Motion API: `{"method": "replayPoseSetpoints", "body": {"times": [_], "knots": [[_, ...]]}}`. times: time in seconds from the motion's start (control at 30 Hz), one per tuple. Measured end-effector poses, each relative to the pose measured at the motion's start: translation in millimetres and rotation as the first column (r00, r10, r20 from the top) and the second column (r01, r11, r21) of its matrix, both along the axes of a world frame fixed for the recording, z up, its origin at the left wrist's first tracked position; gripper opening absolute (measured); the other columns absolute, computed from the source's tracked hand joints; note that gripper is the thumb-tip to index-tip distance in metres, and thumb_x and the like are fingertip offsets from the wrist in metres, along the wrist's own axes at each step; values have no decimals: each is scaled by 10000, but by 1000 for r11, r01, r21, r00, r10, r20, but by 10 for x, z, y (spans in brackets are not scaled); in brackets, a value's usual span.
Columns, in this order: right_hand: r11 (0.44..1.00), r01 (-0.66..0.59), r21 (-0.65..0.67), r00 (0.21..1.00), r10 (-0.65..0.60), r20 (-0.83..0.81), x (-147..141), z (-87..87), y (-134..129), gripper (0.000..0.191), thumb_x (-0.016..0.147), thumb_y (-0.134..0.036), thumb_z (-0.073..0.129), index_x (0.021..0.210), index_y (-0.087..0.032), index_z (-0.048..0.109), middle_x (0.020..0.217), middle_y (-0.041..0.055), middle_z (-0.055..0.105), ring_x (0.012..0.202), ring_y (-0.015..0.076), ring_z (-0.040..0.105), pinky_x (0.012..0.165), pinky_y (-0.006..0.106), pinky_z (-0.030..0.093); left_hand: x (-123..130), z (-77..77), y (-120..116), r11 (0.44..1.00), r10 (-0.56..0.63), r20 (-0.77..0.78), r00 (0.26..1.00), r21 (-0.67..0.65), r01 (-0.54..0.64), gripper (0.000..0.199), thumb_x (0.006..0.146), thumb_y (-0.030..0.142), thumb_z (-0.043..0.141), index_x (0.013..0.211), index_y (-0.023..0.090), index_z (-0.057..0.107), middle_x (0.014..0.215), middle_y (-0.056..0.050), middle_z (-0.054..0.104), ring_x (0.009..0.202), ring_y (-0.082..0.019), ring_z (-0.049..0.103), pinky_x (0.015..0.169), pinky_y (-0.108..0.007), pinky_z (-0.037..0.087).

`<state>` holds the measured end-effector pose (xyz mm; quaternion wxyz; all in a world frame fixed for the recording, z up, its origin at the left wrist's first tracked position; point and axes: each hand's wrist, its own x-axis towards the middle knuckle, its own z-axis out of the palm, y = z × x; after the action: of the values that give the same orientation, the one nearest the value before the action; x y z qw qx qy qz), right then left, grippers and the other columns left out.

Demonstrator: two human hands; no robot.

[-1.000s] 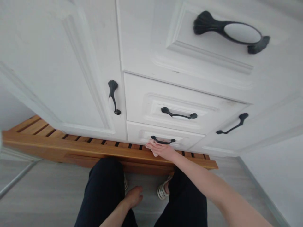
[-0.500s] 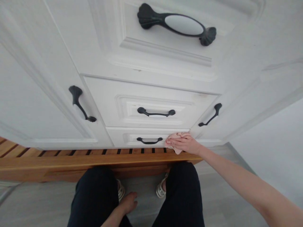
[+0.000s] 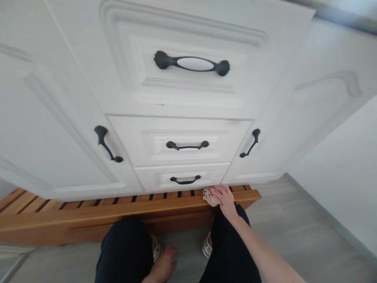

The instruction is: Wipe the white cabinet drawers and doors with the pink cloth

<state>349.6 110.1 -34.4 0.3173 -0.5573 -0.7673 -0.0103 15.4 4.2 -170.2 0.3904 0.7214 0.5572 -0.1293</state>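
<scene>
My right hand (image 3: 225, 199) is closed on a crumpled pale pink cloth (image 3: 211, 196). The cloth rests on the wooden slatted bench (image 3: 129, 212), just below the right end of the bottom drawer (image 3: 147, 177) of a white cabinet. Between my knees hangs my left hand (image 3: 165, 264), loose, with its fingers slightly bent and apart and nothing visible in it. Dark handles with white inlays sit on the drawers; the handle (image 3: 185, 180) of the bottom drawer is left of the cloth.
Tall cabinet doors flank the drawers, each with a dark handle, on the left (image 3: 107, 144) and right (image 3: 250, 143). My knees (image 3: 125, 251) are close to the bench's front edge. A white wall (image 3: 347, 177) rises on the right above grey flooring (image 3: 288, 224).
My right hand has brought the cloth down from the bottom drawer's right end onto the bench. The view has shifted, showing more of the top drawer. My left hand stays low between the knees.
</scene>
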Motion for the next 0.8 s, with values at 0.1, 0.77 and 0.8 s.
{"method": "replayPoseSetpoints", "body": {"times": [0.1, 0.77, 0.8], "knots": [[992, 118, -43, 934, -126, -335, -267, -165, -356, 371, 922, -242, 482, 1203, -237, 724, 1086, 112, 728, 996, 271, 659, 891, 452, 518, 72, 70, 15, 992, 24, -31, 999, 128, -20, 692, 759, 49, 464, 1429, 217, 506, 1653, -83, 303, 1521, -207, 297, 1260, -395, 193], [702, -688, -184, -412, -586, -698, -1294, 109, -1547, 588, 735, -633, 772, 1144, -213, 730, 1124, 114, 742, 1173, 304, 643, 1033, 470, 474, 719, 1193, -356, 784, 259, 542, 799, 366, -502, 506, 869, 494, 545, 1304, 237, 532, 1274, -104, 570, 1219, -260, 536, 1076, -363, 455], [702, -691, -173, -406, -574, -711, -1311, 116, -1551, 585, 744, -639, 762, 1155, -224, 727, 1134, 111, 738, 1178, 302, 640, 1042, 472, 466, 716, 1213, -330, 775, 273, 599, 752, 326, -541, 440, 887, 483, 511, 1248, 234, 553, 1201, -96, 596, 1138, -245, 576, 1012, -349, 492]]}}
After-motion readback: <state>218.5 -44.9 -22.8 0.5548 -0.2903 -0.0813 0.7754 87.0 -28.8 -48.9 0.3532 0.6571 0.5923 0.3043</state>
